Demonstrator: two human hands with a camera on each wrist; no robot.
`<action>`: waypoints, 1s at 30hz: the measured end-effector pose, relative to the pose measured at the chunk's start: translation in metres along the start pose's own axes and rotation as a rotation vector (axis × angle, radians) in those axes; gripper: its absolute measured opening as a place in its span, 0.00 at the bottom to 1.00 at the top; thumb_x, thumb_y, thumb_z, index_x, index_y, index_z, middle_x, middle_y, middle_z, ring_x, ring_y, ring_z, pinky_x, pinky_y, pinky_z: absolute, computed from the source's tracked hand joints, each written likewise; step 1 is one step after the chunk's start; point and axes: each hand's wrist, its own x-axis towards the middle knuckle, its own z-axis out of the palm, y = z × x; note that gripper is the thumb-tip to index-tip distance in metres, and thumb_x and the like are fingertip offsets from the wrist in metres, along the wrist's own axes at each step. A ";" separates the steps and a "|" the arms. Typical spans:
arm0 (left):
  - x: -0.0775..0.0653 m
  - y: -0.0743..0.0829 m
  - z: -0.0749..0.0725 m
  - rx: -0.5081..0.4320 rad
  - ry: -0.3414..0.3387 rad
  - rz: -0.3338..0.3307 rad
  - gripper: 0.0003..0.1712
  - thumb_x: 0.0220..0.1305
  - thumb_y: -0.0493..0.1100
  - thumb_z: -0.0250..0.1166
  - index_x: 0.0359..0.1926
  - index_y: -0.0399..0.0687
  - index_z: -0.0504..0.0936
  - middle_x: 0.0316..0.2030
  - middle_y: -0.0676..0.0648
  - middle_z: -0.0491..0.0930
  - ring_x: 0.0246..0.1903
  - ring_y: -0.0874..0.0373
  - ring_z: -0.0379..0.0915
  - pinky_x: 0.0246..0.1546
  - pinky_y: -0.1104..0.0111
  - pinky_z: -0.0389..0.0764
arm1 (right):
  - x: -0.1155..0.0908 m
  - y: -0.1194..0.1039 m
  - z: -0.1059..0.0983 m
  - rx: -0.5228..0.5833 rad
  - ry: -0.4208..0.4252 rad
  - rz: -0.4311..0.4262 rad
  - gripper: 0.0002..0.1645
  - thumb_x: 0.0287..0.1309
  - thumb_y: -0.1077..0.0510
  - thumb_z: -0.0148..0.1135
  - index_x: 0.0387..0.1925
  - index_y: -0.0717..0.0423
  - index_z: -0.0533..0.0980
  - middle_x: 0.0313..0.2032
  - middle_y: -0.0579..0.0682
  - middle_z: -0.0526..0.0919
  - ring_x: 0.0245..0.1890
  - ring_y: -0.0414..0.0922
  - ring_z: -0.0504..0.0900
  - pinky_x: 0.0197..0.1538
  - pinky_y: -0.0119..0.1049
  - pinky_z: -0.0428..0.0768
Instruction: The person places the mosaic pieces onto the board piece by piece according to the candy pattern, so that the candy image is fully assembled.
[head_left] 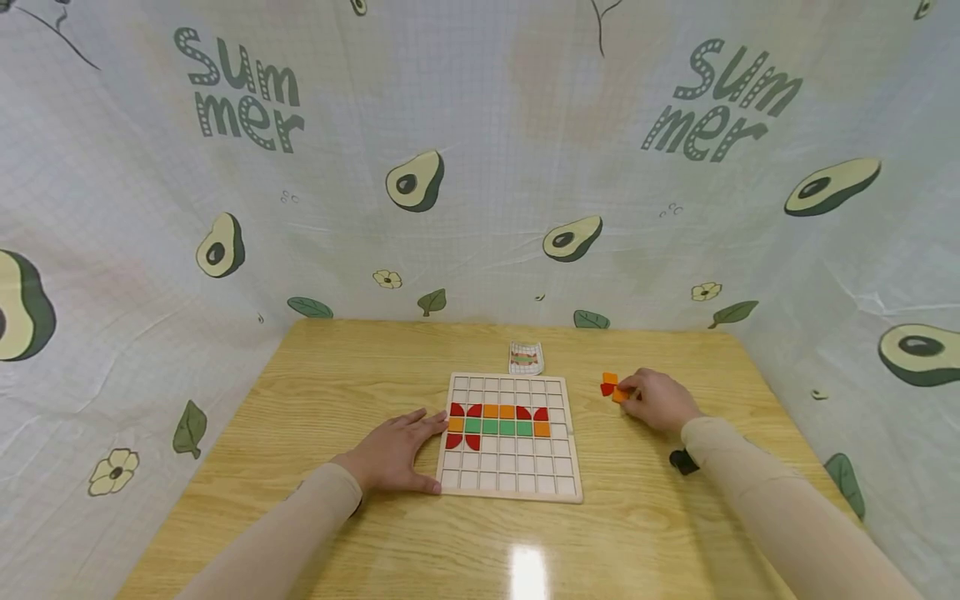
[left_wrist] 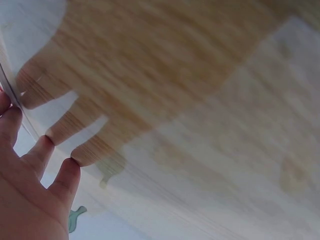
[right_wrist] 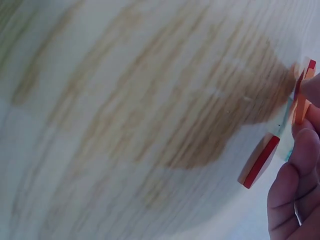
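Note:
A pale wooden grid board (head_left: 495, 482) lies on the table. Red curved tiles, orange square tiles and a row of green square tiles (head_left: 491, 427) sit in its middle cells. My left hand (head_left: 393, 454) rests spread along the board's left edge, thumb and fingers touching the rim. To the right of the board, my right hand (head_left: 660, 400) pinches an orange tile (right_wrist: 300, 104) between thumb and fingers, at table height. Beside it lie another orange tile (head_left: 610, 378) and a red tile (head_left: 607, 389). In the right wrist view, a red tile (right_wrist: 261, 162) lies near my curled fingers.
A small pattern card (head_left: 526, 358) with a printed colored grid lies just behind the board. The wooden table (head_left: 360, 375) is bordered at the back and sides by a white curtain (head_left: 480, 167) printed with avocados.

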 end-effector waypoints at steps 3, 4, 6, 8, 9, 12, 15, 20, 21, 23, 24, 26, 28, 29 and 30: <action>-0.001 0.000 0.000 -0.001 -0.004 -0.001 0.58 0.49 0.78 0.64 0.76 0.56 0.62 0.75 0.55 0.56 0.73 0.45 0.49 0.66 0.44 0.59 | 0.000 -0.001 0.001 0.003 0.009 0.006 0.17 0.53 0.56 0.72 0.45 0.57 0.85 0.35 0.46 0.80 0.29 0.41 0.76 0.35 0.44 0.79; -0.001 0.000 0.000 -0.003 -0.004 -0.002 0.58 0.49 0.78 0.64 0.76 0.56 0.62 0.75 0.55 0.56 0.73 0.45 0.49 0.66 0.44 0.59 | 0.000 -0.002 0.001 0.003 0.010 0.010 0.17 0.53 0.56 0.72 0.45 0.57 0.85 0.35 0.46 0.80 0.29 0.41 0.76 0.35 0.44 0.79; -0.001 0.001 0.000 -0.004 -0.006 -0.002 0.58 0.49 0.78 0.64 0.76 0.56 0.62 0.75 0.55 0.56 0.73 0.45 0.49 0.66 0.44 0.59 | -0.001 -0.004 0.001 0.006 0.007 0.018 0.16 0.52 0.56 0.71 0.44 0.57 0.85 0.36 0.46 0.80 0.29 0.42 0.77 0.36 0.45 0.79; -0.001 0.000 0.000 -0.006 -0.006 -0.001 0.58 0.49 0.78 0.65 0.76 0.56 0.62 0.75 0.55 0.56 0.74 0.45 0.49 0.66 0.44 0.59 | -0.001 -0.006 0.001 0.005 0.003 0.020 0.16 0.51 0.56 0.71 0.44 0.56 0.85 0.37 0.47 0.81 0.31 0.43 0.77 0.38 0.47 0.79; -0.001 0.000 0.000 -0.005 -0.006 -0.001 0.58 0.49 0.78 0.64 0.76 0.56 0.62 0.76 0.55 0.56 0.74 0.45 0.49 0.66 0.44 0.59 | -0.001 -0.007 0.001 0.004 0.004 0.019 0.16 0.51 0.56 0.71 0.43 0.56 0.85 0.38 0.48 0.81 0.32 0.44 0.78 0.39 0.48 0.79; 0.000 0.000 0.001 0.001 -0.003 -0.001 0.59 0.49 0.79 0.64 0.76 0.56 0.61 0.76 0.56 0.55 0.74 0.45 0.49 0.66 0.44 0.59 | 0.000 -0.012 0.000 -0.003 0.011 0.004 0.15 0.51 0.56 0.71 0.42 0.55 0.85 0.38 0.48 0.81 0.33 0.46 0.78 0.41 0.50 0.79; 0.000 -0.001 0.001 0.005 -0.002 -0.001 0.59 0.49 0.79 0.63 0.76 0.56 0.61 0.76 0.56 0.55 0.74 0.46 0.49 0.66 0.44 0.59 | 0.003 -0.019 0.000 0.005 0.025 -0.019 0.15 0.51 0.55 0.72 0.42 0.55 0.85 0.38 0.47 0.82 0.35 0.47 0.80 0.42 0.50 0.80; 0.000 -0.001 -0.001 0.006 -0.006 0.000 0.59 0.49 0.79 0.63 0.76 0.56 0.61 0.76 0.56 0.55 0.74 0.46 0.48 0.66 0.44 0.59 | 0.009 -0.039 0.002 0.056 0.026 -0.057 0.17 0.51 0.55 0.72 0.44 0.55 0.85 0.39 0.46 0.82 0.38 0.48 0.81 0.43 0.48 0.79; 0.000 -0.001 -0.002 0.008 -0.008 0.000 0.59 0.49 0.79 0.63 0.76 0.56 0.61 0.76 0.56 0.55 0.74 0.46 0.48 0.66 0.44 0.59 | 0.011 -0.044 0.003 0.061 0.024 -0.062 0.17 0.51 0.54 0.72 0.44 0.54 0.85 0.38 0.46 0.82 0.37 0.47 0.81 0.42 0.47 0.79; 0.000 -0.001 -0.002 0.011 -0.010 -0.002 0.59 0.49 0.79 0.63 0.77 0.56 0.61 0.76 0.56 0.55 0.74 0.46 0.48 0.66 0.44 0.59 | 0.013 -0.053 0.005 0.075 0.018 -0.070 0.16 0.51 0.55 0.73 0.44 0.53 0.85 0.37 0.44 0.81 0.36 0.46 0.80 0.42 0.45 0.79; 0.000 -0.001 -0.002 0.012 -0.011 -0.003 0.59 0.49 0.79 0.63 0.77 0.56 0.61 0.76 0.56 0.55 0.74 0.46 0.48 0.66 0.44 0.59 | 0.015 -0.057 0.006 0.077 0.013 -0.072 0.16 0.51 0.55 0.73 0.44 0.52 0.85 0.37 0.43 0.81 0.35 0.45 0.79 0.41 0.44 0.78; 0.000 -0.001 -0.002 0.007 -0.010 -0.005 0.59 0.49 0.79 0.63 0.77 0.56 0.61 0.76 0.56 0.55 0.74 0.46 0.48 0.66 0.44 0.59 | 0.017 -0.066 0.007 0.083 0.010 -0.078 0.15 0.51 0.55 0.73 0.43 0.50 0.85 0.36 0.42 0.80 0.35 0.44 0.78 0.41 0.42 0.78; 0.000 0.000 -0.002 0.002 -0.012 -0.006 0.59 0.49 0.79 0.63 0.77 0.56 0.61 0.76 0.56 0.55 0.74 0.46 0.48 0.66 0.43 0.59 | 0.019 -0.073 0.008 0.092 0.004 -0.083 0.15 0.52 0.55 0.73 0.43 0.49 0.85 0.36 0.40 0.80 0.34 0.43 0.77 0.41 0.42 0.78; 0.000 0.000 -0.002 -0.001 -0.014 -0.007 0.59 0.49 0.79 0.63 0.77 0.56 0.61 0.76 0.56 0.55 0.74 0.46 0.48 0.66 0.43 0.59 | 0.019 -0.077 0.009 0.092 0.002 -0.086 0.14 0.52 0.54 0.73 0.43 0.49 0.86 0.36 0.40 0.80 0.34 0.42 0.77 0.41 0.42 0.78; 0.000 0.000 -0.002 -0.005 -0.015 -0.007 0.59 0.49 0.79 0.63 0.77 0.56 0.61 0.76 0.56 0.55 0.74 0.46 0.48 0.65 0.43 0.59 | 0.019 -0.080 0.009 0.095 -0.003 -0.085 0.14 0.52 0.54 0.73 0.43 0.48 0.86 0.36 0.39 0.80 0.33 0.42 0.77 0.41 0.41 0.78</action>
